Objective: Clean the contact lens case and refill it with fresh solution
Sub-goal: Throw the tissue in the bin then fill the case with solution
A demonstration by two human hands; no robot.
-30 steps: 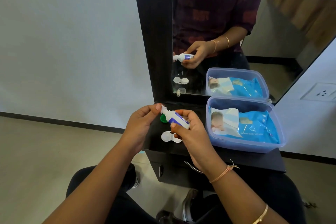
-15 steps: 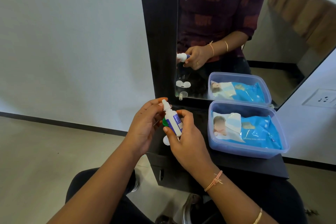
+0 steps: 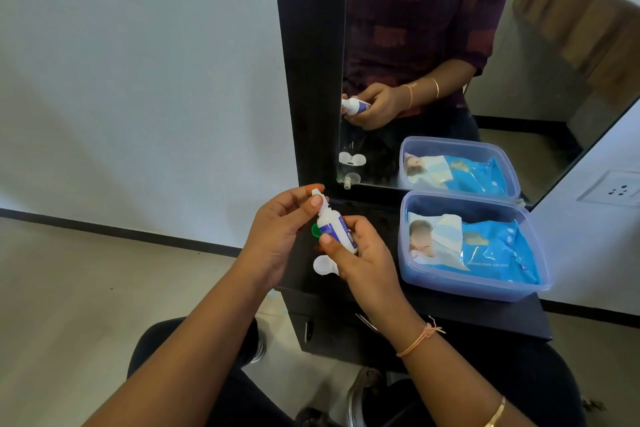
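Right hand (image 3: 367, 260) grips the small white solution bottle (image 3: 337, 234) round its body, thumb in front, and the bottle is tilted with its top up-left, left of the clear plastic tub (image 3: 474, 288). Left hand (image 3: 277, 232) pinches the bottle's tip (image 3: 317, 196) between thumb and forefinger. White lens case (image 3: 325, 265) lies on the black shelf (image 3: 450, 315) left of the tub, partly hidden under the right hand. Green lid (image 3: 315, 230) also left of the tub, behind the bottle. Blue wipes pack (image 3: 485, 246) inside the tub. Mirror (image 3: 433, 45) behind the tub.
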